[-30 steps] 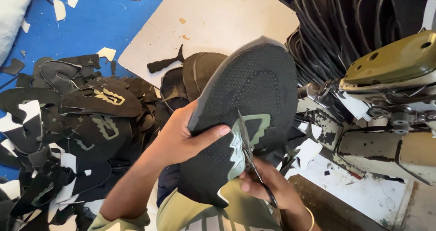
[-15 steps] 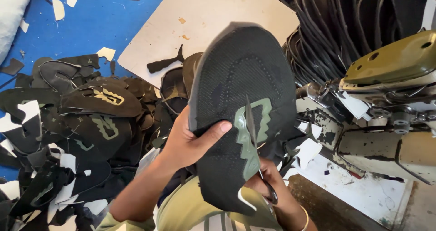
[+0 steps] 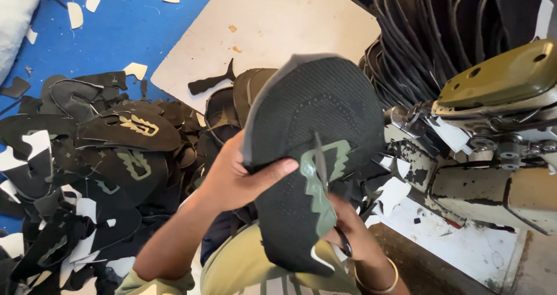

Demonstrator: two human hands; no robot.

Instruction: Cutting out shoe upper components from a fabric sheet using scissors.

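A blue floor covering [image 3: 145,34] is lying underfoot, with pale scraps [image 3: 75,13] scattering across it. A beige board [image 3: 272,28] is resting on top (slightly stained). Daylight is falling across an olive sewing machine [image 3: 499,80] at right.

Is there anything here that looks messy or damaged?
Yes. Pale offcut scraps lie scattered over the blue floor, and the sewing machine on the right has chipped, peeling paint. The black shoe upper itself looks intact.
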